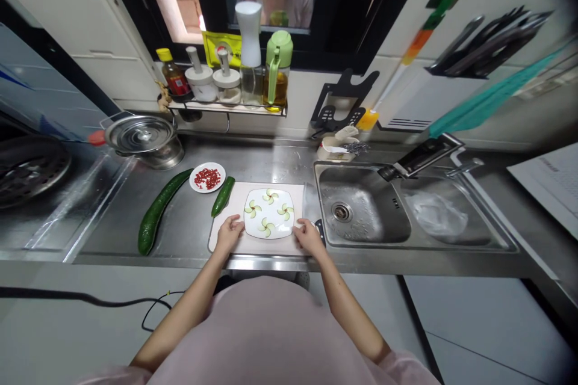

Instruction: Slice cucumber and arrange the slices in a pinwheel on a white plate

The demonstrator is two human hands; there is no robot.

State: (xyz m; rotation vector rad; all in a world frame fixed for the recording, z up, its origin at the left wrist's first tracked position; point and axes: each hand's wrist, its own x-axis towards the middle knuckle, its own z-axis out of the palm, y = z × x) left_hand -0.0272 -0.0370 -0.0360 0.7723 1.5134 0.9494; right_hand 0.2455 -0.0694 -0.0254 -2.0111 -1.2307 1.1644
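A square white plate lies on a pale cutting board. On it, cucumber slices form several pinwheels with small red bits at their centres. My left hand has its fingers curled at the plate's left edge. On the opposite side, my right hand pinches the lower right edge. A black knife handle shows beside my right hand; its blade is hidden. Left of the board sit a short cucumber piece, a small round plate of chopped red bits, and a long cucumber.
To the right is a double sink with a tap and a clear plastic bag. A lidded steel pot stands back left. Bottles and jars line a wall shelf; a knife holder hangs on the right.
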